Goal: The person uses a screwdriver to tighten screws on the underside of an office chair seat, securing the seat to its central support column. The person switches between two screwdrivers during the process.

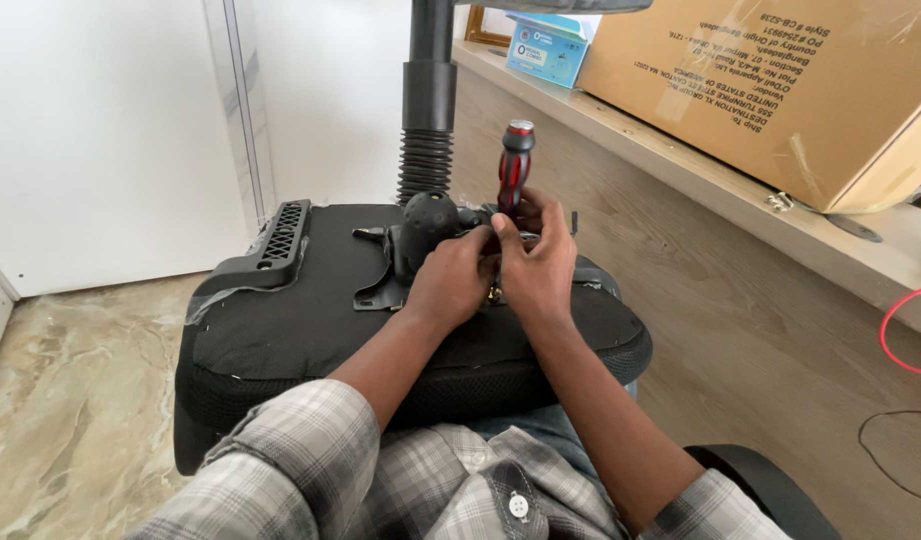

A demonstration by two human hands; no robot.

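The right hand (536,262) is curling its fingers around the lower part of a screwdriver (513,172), which is standing upright with its red and black handle rising above the knuckles; the tip is hidden behind the fingers. The left hand (452,280) is pressing in just beside it, touching the right hand, its fingers bent down onto the black metal mechanism plate (385,262) of an upturned office chair; whether it is pinching anything small I cannot tell. Just beyond the left hand a round black knob (428,222) is sitting on the mechanism, and behind that the ribbed gas-lift column (426,110) is rising straight up out of view. Under both hands the black padded chair seat (280,335) is lying upside down across the person's lap, with plaid shirt sleeves (300,450) showing nearer the camera. Well to the left of the hands a black plastic armrest bracket (270,250) is lying on the seat's edge. To the right, a wooden shelf (720,165) is carrying a large cardboard box (780,80) and a small blue carton (545,45). Farther right a red cable (895,335) is looping down. Left of the chair, marbled floor (70,390) is showing.
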